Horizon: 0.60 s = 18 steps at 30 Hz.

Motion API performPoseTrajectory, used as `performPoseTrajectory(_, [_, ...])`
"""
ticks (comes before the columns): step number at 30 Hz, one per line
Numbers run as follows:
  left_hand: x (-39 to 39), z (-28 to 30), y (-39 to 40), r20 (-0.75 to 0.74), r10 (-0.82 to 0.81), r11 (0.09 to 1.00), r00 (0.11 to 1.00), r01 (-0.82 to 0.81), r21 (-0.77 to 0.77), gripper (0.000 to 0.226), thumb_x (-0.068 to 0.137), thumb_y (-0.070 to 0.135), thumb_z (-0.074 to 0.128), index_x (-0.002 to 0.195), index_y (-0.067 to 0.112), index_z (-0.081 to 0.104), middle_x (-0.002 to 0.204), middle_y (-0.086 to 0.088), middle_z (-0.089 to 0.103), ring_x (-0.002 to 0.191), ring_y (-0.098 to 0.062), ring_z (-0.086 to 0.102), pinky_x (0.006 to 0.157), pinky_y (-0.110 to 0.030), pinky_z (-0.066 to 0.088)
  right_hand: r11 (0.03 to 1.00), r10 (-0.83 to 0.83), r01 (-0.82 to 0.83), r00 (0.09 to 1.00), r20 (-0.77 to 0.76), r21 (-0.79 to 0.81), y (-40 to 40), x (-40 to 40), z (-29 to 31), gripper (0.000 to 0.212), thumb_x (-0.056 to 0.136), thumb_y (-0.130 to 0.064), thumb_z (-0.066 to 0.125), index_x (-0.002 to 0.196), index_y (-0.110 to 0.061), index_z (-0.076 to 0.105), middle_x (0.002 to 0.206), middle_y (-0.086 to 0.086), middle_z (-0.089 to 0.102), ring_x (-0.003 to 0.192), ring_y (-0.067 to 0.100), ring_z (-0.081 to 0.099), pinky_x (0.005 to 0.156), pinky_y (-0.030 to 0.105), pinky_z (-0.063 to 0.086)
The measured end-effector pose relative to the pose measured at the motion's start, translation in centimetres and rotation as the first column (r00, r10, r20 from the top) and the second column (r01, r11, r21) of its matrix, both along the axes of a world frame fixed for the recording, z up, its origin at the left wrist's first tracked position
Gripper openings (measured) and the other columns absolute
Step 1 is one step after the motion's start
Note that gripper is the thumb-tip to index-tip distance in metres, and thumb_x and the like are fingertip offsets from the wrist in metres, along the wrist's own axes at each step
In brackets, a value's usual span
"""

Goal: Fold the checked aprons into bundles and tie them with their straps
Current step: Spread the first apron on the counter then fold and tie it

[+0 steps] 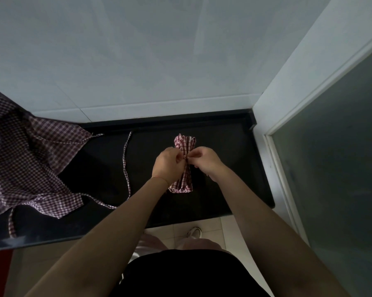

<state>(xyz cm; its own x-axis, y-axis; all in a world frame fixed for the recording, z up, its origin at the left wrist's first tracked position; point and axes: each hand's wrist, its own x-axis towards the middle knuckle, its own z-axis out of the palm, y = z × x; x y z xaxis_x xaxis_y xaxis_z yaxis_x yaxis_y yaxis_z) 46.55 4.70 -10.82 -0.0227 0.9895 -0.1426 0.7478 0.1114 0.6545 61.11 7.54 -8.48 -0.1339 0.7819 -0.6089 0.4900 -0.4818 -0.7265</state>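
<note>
We see left hand [167, 162] and right hand [205, 160] both pinching the strap at the waist of the folded apron bundle [184, 163] mid-right on the dark desk [234, 168], loose checked apron [30, 159] heaped far left.

Black counter [223, 146] with a raised lip along its back and right edges, closed behind by the tiled wall [137, 61] and on the right by a white door frame [288, 99]. The left part is covered by unfolded checked aprons [30, 157], whose loose strap [126, 163] trails across the middle. Bare counter lies between that strap and the folded bundle [184, 179] at centre, and again between the bundle and the right lip. Both forearms cross the front edge.
</note>
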Motion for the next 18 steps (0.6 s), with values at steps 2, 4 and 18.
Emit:
performPoseTrajectory(2, [-0.5, 0.1, 0.1, 0.012, -0.004, 0.999, 1.000, 0.005, -0.033, 0.016, 0.087, 0.011, 0.064, 0.074, 0.018, 0.058, 0.079, 0.003, 0.055, 0.069, -0.011, 0.053, 0.062, -0.020, 0.043, 1.000, -0.002, 0.000, 0.999, 0.042, 0.030, -0.1, 0.0, -0.3, 0.020, 0.091, -0.019, 0.068, 0.111, -0.015, 0.064, 0.106, -0.001, 0.065, 0.099, 0.013, 0.062, 0.082, 0.027, 0.049])
performPoseTrajectory(4, [-0.8, 0.3, 0.1, 0.022, -0.008, 0.999, 1.000, 0.010, -0.054, 0.025, 0.085, 0.010, 0.064, 0.068, 0.023, 0.051, 0.076, 0.004, 0.053, 0.067, -0.010, 0.050, 0.060, -0.020, 0.039, 0.999, -0.009, 0.005, 0.997, 0.071, 0.052, -0.2, -0.2, -0.4, 0.012, 0.093, -0.021, 0.066, 0.104, -0.016, 0.064, 0.102, -0.001, 0.064, 0.095, 0.013, 0.062, 0.078, 0.027, 0.048])
performPoseTrajectory(18, [-2.5, 0.8, 0.2, 0.086, -0.050, 0.989, 0.995, 0.061, -0.137, 0.027, 0.082, 0.009, 0.067, 0.064, 0.019, 0.049, 0.066, 0.002, 0.051, 0.060, -0.010, 0.045, 0.057, -0.021, 0.038, 0.984, 0.024, -0.069, 0.964, 0.265, 0.163, -0.2, -1.5, -0.9, 0.005, 0.098, -0.020, 0.059, 0.102, -0.018, 0.059, 0.095, -0.004, 0.056, 0.084, 0.006, 0.054, 0.069, 0.021, 0.039])
